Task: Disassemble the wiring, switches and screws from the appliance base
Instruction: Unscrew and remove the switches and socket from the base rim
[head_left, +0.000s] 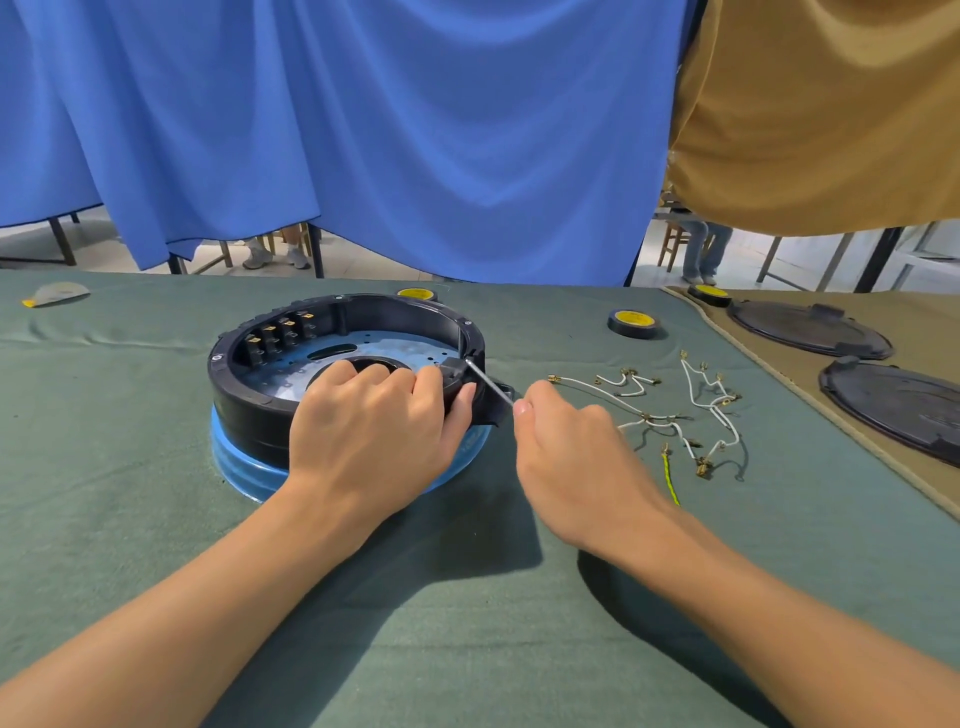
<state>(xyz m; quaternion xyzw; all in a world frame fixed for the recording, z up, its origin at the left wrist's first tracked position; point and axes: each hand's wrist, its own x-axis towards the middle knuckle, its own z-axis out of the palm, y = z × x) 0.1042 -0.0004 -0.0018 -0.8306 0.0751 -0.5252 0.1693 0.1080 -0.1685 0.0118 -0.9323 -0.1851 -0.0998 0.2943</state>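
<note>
Braces the appliance base (249, 384) at mid bench (467, 623) with the left hand (374, 421), fingers curled over the near rim, thumb outside, against twisting. Pinches a thin screwdriver (488, 382) in the fisted right hand (566, 441), shaft angled up-left into the right rim. Farther right, freed wires (670, 415); along the far-left wall, switches (280, 332) not yet removed.

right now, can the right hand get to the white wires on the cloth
Probably yes: the white wires lie just beside the right hand with nothing between them, but it is pinching a thin metal tool.
</note>
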